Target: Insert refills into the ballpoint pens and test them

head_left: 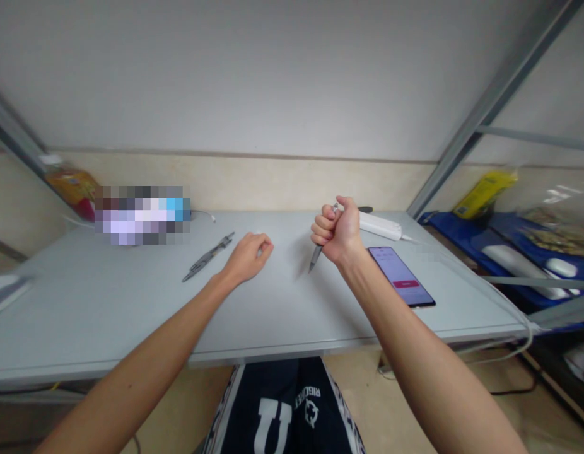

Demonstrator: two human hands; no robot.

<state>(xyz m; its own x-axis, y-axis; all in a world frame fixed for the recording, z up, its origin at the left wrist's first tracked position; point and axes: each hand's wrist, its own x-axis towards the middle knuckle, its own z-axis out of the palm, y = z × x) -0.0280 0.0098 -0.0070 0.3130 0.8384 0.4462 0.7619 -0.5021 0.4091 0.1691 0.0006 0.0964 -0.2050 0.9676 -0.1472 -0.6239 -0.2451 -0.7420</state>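
From the head camera, the right hand [337, 230] is closed in a full fist around a pen [315, 257], held just above the table [131, 302] near its middle. The pen is almost upright and leans a little. Its dark tip points down and out below the little finger, and its top shows beside the thumb. The left hand [248, 255] rests on the table a short way to the left, fingers loosely curled under. I cannot tell whether it holds anything small. Beyond it lies a slim grey tool [207, 257], apart from both hands. To the right of the fist lies a phone [400, 276] with its screen lit, and behind the fist lies a white power strip [381, 226]. The pen looks light, stiff and thin, with a smooth barrel that could slide through a loose grip. The middle of the barrel, where the fist sits, seems the surest place to hold it. A grip nearer the tip would give finer control.
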